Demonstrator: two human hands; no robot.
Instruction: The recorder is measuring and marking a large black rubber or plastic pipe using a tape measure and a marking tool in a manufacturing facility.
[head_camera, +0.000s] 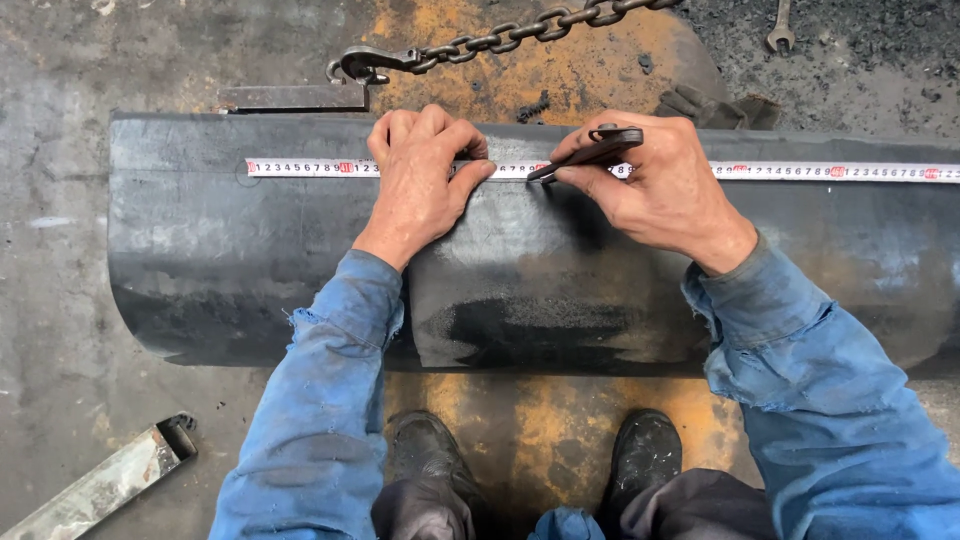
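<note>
A long curved sheet of dark metal (250, 260) lies across the stained concrete floor (60, 330), its rounded back facing up, and a white measuring tape (800, 171) runs lengthwise along it close to its far edge, reaching from near the sheet's left end past the right side of the view. The left hand (420, 180) rests palm down on the sheet over the tape, near the middle of the sheet's length; its fingers are curled loosely and pressed flat, pinning the tape against the metal rather than closing around anything. The right hand (665, 190) sits just beside it to the right, also on the far edge of the sheet, with thumb and fingers pinched shut around a thin dark marking tool (585, 155). The tool slants down to the left, and its tip meets the sheet at the lower edge of the tape, just beside the left fingertips. Both forearms wear worn blue sleeves (320, 400), frayed at the cuffs. Beyond the far edge of the sheet a heavy chain (500, 38) with a hook lies on a rust-orange patch of floor, a flat dark bar (295, 97) beside the hook. A wrench (781, 30) lies near the floor's far right corner. At the near left corner lies a pale metal bar (105, 485). Two dark shoes (645, 455) stand just short of the sheet's near edge.
</note>
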